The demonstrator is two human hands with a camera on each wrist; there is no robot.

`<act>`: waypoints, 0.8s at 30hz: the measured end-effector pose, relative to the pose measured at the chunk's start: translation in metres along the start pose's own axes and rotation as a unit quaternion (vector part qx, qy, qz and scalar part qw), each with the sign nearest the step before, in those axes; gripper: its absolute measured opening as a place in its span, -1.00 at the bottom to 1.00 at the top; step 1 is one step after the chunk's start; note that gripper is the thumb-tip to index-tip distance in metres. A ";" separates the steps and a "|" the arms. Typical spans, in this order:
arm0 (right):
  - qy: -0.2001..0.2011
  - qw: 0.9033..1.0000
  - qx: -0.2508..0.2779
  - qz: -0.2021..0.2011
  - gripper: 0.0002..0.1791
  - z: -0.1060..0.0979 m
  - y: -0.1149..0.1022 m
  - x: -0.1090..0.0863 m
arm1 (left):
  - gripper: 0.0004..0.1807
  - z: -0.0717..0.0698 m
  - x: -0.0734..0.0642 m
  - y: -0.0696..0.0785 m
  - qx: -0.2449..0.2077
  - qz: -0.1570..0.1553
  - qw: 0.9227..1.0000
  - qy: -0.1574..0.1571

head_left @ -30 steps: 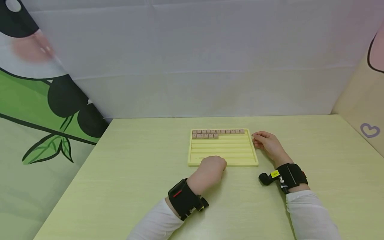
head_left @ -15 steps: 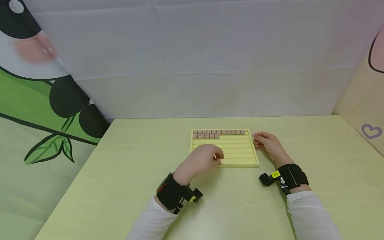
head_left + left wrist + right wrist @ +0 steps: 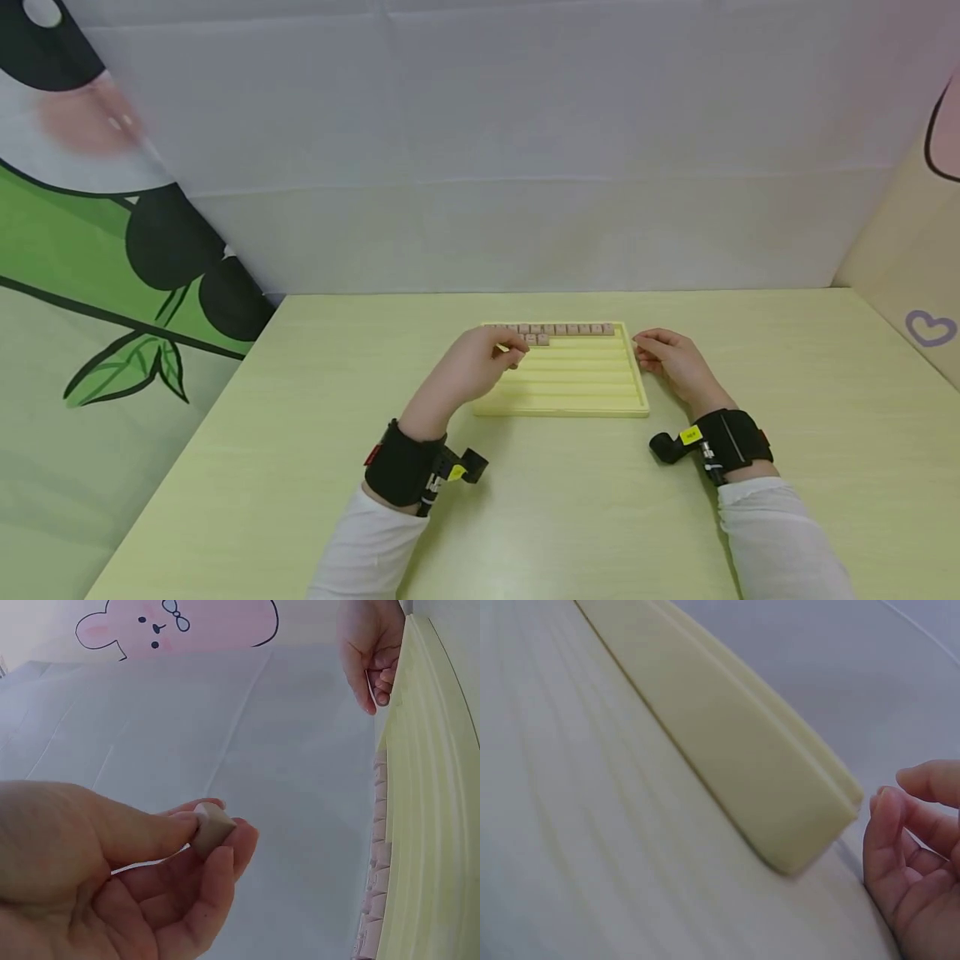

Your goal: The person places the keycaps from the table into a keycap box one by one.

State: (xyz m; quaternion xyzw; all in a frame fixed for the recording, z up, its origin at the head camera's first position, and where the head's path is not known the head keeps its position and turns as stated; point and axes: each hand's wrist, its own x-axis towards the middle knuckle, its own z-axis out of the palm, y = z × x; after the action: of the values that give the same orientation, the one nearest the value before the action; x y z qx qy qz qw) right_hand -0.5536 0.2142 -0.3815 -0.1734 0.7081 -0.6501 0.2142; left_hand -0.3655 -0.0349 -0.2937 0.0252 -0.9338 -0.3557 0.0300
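My left hand [image 3: 472,364] is over the left part of a yellow ridged tray [image 3: 577,390]. Thumb and fingertips pinch a small beige keycap [image 3: 212,829], seen clearly in the left wrist view. Along the tray's far edge runs a row of pinkish-brown keycaps [image 3: 577,329], with a shorter second row [image 3: 542,340] below it, partly hidden by the left hand. My right hand [image 3: 677,364] stays just off the tray's right side, fingers loosely bent. In the right wrist view a gap shows between its thumb and fingers, with nothing held, near the tray's corner.
Beneath everything is a pale wood-look table [image 3: 300,433]. A whitish cloth wall [image 3: 480,167] closes off its far side. Printed panels stand to the left and right. Each wrist wears a black strap [image 3: 405,462] with a small camera.
From the tray's front edge, my left hand has risen and moved back and to the left, carrying the keycap toward the keycap rows. My right hand has stayed in place.
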 end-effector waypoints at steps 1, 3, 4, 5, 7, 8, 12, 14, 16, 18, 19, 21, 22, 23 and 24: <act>0.000 1.000 0.001 0.000 -0.84 0.000 0.000 0.000 | -0.78 0.000 0.000 0.000 -0.009 -0.002 1.000 0.003; 0.000 1.000 0.001 0.000 -0.84 0.000 0.000 0.000 | -0.79 0.001 0.001 -0.001 -0.027 -0.002 1.000 0.007; 0.000 1.000 0.001 0.000 -0.85 0.000 0.000 0.000 | -0.79 0.001 0.001 -0.001 -0.033 0.000 0.999 0.009; 0.000 1.000 0.002 0.001 -0.85 0.000 0.000 0.000 | -0.80 0.002 0.001 0.000 -0.038 0.001 0.999 0.010; 0.000 1.000 0.002 0.002 -0.85 0.000 0.000 0.000 | -0.82 0.004 0.001 0.001 -0.037 0.009 0.999 0.013; 0.000 1.000 0.002 0.002 -0.86 0.000 -0.001 0.000 | -0.83 0.004 0.001 0.002 -0.033 0.013 0.999 0.015; 0.000 1.000 0.006 0.002 -0.87 0.000 -0.001 -0.002 | -0.83 0.007 -0.001 0.005 -0.005 0.039 0.999 0.030; -0.001 1.000 0.010 0.002 -0.88 0.001 -0.001 -0.003 | -0.81 0.007 -0.002 0.006 -0.003 0.049 0.998 0.035; 0.000 1.000 0.013 0.002 -0.88 0.001 0.000 -0.003 | -0.78 0.007 -0.004 0.007 -0.006 0.057 0.998 0.038; 0.000 1.000 0.016 0.003 -0.89 0.001 0.001 -0.004 | -0.75 0.008 -0.005 0.008 -0.009 0.063 0.997 0.037; 0.001 1.000 0.017 0.003 -0.89 0.001 0.001 -0.004 | -0.74 0.008 -0.005 0.008 -0.009 0.066 0.997 0.038; 0.002 1.000 0.018 0.002 -0.89 0.002 0.001 -0.005 | -0.74 0.009 -0.005 0.008 -0.003 0.071 0.997 0.040; 0.003 1.000 0.018 0.002 -0.89 0.002 0.002 -0.006 | -0.75 0.009 -0.006 0.008 0.001 0.074 0.996 0.042; 0.003 1.000 0.018 0.001 -0.89 0.003 0.002 -0.006 | -0.75 0.010 -0.006 0.008 0.005 0.077 0.996 0.044; 0.004 1.000 0.018 0.001 -0.89 0.003 0.002 -0.007 | -0.76 0.010 -0.006 0.008 0.009 0.080 0.996 0.046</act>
State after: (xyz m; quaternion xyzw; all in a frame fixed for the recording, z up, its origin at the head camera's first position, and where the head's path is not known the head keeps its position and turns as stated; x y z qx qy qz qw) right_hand -0.5464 0.2155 -0.3830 -0.1662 0.6972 -0.6633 0.2154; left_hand -0.3605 -0.0222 -0.2964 -0.0331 -0.9335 -0.3423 0.1014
